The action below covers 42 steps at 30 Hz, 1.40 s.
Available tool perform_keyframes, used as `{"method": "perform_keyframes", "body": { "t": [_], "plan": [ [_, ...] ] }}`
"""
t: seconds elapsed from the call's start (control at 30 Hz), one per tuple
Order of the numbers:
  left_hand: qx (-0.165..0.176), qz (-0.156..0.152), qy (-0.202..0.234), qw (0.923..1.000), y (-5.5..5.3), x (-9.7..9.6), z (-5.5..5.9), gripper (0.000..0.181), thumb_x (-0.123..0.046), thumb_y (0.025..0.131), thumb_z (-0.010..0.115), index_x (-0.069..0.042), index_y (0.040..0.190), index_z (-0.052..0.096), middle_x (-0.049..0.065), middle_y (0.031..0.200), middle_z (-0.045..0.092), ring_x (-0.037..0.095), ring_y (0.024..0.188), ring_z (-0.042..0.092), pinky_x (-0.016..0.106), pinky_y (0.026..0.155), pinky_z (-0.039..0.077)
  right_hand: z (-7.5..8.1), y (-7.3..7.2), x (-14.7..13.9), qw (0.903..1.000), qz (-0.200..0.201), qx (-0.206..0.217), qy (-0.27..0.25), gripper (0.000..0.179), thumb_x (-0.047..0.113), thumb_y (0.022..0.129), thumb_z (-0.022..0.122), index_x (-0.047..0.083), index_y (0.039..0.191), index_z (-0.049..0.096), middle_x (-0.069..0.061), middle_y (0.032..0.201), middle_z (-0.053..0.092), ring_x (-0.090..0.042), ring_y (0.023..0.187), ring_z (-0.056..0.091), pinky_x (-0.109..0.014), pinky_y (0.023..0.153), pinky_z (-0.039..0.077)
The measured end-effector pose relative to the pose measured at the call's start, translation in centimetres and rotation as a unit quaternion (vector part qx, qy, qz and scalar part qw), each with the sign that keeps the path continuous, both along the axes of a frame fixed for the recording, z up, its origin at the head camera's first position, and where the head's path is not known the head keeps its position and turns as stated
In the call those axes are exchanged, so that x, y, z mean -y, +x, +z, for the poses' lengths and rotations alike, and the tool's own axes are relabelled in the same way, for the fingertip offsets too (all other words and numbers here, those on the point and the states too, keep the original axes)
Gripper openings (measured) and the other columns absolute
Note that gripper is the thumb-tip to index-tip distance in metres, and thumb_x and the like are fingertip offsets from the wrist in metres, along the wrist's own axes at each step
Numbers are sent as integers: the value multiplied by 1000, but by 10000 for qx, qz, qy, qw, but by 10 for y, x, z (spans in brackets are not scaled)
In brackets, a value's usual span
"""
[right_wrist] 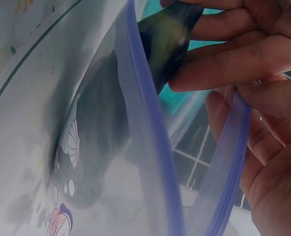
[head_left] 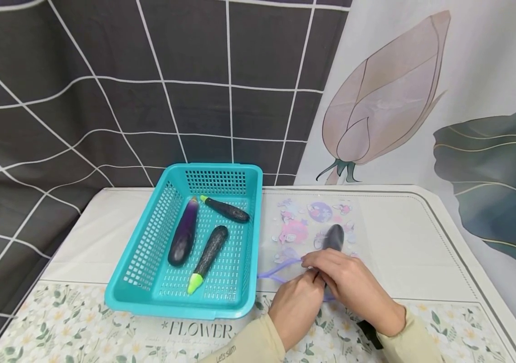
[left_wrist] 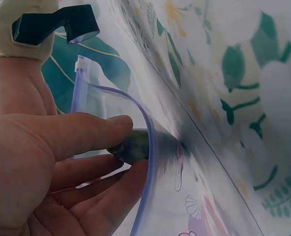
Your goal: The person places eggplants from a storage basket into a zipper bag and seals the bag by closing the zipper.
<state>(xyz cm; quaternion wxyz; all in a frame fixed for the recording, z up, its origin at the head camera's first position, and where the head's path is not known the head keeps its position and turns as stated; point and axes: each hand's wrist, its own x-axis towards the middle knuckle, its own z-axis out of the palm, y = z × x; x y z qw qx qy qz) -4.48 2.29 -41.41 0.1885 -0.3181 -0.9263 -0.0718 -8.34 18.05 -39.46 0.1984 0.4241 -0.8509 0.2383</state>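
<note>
A dark eggplant (head_left: 334,236) lies mostly inside a clear zip bag (head_left: 295,237) printed with pink and purple cartoons. Its rounded end points away from me, showing through the plastic. My left hand (head_left: 297,306) grips the greenish stem end (left_wrist: 134,146), thumb on one side and fingers on the other, right at the bag's mouth. With its fingers on the purple zip edge (right_wrist: 229,182), my right hand (right_wrist: 278,128) pinches one side of the opening. The mouth gapes around the eggplant (right_wrist: 103,118). In the head view the hands overlap, hiding the stem end.
Left of the bag stands a turquoise basket (head_left: 259,227). It holds a purple eggplant (head_left: 184,234) and two dark, bumpy vegetables with bright green ends, one near (head_left: 210,254) and one far (head_left: 228,209). A flower-printed cloth (head_left: 72,322) covers the table's front; curtains hang behind.
</note>
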Motion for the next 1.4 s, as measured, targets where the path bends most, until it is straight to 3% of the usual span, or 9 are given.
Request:
{"method": "perform_keyframes", "body": {
  "t": [0.27,0.93,1.4],
  "plan": [
    [176,40,-61,9998,-2,-1,-2,20,-11,93,71,-5,112,73,3,110,70,12,90,69,18,66,55,-1,0,-1,10000,5,48,-30,45,30,110,29,13,110,71,4,112,71,-14,105,68,-25,87,53],
    [392,-205,-57,9990,-3,-6,-4,20,-6,92,70,-3,111,73,3,105,67,10,85,66,16,68,53,-1,-1,1,9996,116,15,-252,42,28,110,31,12,110,70,3,109,71,-15,100,68,-23,88,51],
    [146,-167,-259,9994,-4,-10,-10,22,-8,89,71,-3,111,73,3,101,67,10,88,65,16,73,53,1,0,0,9998,80,108,-174,43,28,110,30,13,109,70,5,112,70,-14,106,67,-20,95,47]
  ]
}}
